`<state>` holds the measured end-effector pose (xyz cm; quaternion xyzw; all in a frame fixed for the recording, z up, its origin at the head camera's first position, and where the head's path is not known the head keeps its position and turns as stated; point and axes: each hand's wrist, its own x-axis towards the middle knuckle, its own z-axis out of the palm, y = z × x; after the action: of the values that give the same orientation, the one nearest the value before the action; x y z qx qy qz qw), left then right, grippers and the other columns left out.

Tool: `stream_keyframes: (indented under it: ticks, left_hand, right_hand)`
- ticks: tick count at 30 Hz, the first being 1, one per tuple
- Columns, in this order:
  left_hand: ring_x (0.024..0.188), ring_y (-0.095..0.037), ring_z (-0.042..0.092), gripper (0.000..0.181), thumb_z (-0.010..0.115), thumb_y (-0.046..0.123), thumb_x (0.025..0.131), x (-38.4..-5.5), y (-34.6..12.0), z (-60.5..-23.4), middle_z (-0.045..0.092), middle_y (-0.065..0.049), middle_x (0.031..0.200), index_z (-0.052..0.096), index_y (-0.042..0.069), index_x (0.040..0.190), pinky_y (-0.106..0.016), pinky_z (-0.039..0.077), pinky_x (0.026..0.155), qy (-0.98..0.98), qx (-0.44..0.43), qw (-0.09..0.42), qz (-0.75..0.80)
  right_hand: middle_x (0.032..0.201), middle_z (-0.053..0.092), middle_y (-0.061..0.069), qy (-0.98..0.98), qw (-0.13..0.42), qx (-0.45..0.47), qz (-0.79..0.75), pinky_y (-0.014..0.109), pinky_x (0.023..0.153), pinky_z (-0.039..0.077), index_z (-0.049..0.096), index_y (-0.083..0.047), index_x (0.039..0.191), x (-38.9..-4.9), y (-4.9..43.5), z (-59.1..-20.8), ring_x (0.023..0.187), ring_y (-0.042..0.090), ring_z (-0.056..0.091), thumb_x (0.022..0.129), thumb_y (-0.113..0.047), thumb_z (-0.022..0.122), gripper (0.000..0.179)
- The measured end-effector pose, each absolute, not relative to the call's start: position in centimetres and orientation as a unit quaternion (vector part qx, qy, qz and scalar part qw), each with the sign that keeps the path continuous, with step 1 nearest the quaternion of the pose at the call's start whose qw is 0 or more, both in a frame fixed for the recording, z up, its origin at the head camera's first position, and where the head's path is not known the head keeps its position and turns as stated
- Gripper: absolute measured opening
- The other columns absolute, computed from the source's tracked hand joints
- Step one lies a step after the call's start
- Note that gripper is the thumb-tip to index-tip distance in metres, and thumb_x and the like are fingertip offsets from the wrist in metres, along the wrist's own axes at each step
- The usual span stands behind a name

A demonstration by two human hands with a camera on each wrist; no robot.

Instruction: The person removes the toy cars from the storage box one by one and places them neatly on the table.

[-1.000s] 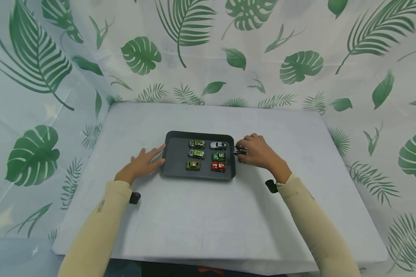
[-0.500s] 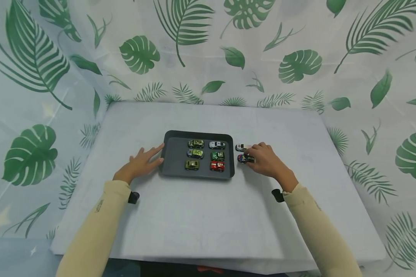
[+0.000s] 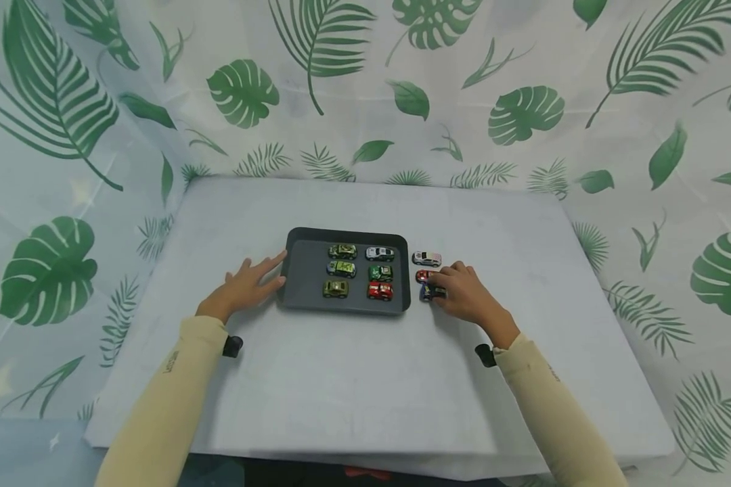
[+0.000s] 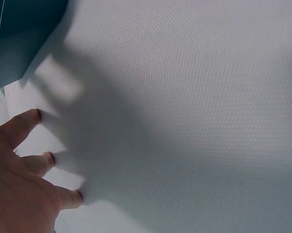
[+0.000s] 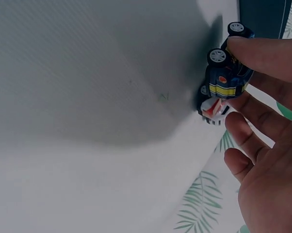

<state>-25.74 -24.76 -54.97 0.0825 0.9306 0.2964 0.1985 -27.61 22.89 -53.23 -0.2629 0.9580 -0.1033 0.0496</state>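
My right hand pinches a dark blue toy car between thumb and fingers, just right of the tray. In the right wrist view this hand grips the blue car, whose yellow stripe and wheels show; a white-and-orange toy car is partly hidden behind it. In the head view, a red toy car and a white toy car stand beyond the held one. My left hand spreads its fingers at the left rim of the dark grey tray; the left wrist view shows three fingertips over the cloth.
Inside the tray, two columns hold a camouflage car, a lime car, an olive car, a silver car, a green car and a red car. White cloth covers the table; a leaf-print curtain hangs behind.
My right hand has moved from the tray's upper right rim toward the front with the blue car. The white and red cars beside the tray have come into view. The left hand stays at the rim.
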Motion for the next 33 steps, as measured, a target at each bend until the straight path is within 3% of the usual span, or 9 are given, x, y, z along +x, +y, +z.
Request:
stream_keyframes:
  ticks: [21, 33]
  left_hand:
    - [0.159, -0.054, -0.009, 0.07, 0.045, 0.053, 0.114, -25.69, -24.92, -54.73, 0.015, -0.022, 0.176, 0.018, 0.027, 0.174, -0.081, -0.008, 0.117, 0.927, 0.084, 0.204, 0.304]
    - [0.159, -0.054, -0.009, 0.072, 0.043, 0.056, 0.114, -25.79, -24.95, -54.73, 0.016, -0.022, 0.176, 0.017, 0.027, 0.174, -0.08, -0.008, 0.118, 0.927, 0.083, 0.204, 0.304]
  right_hand:
    - [0.126, 0.072, 0.021, 0.956, 0.047, -0.276, -0.09, 0.057, 0.09, 0.048, 0.078, -0.003, 0.124, -27.28, 22.44, -54.21, 0.11, 0.041, 0.059, 0.088, -0.006, 0.086, 0.036]
    - [0.126, 0.072, 0.021, 0.959, 0.051, -0.268, -0.08, 0.06, 0.095, 0.047, 0.076, -0.005, 0.13, -27.31, 22.52, -53.54, 0.114, 0.042, 0.059, 0.088, -0.013, 0.087, 0.044]
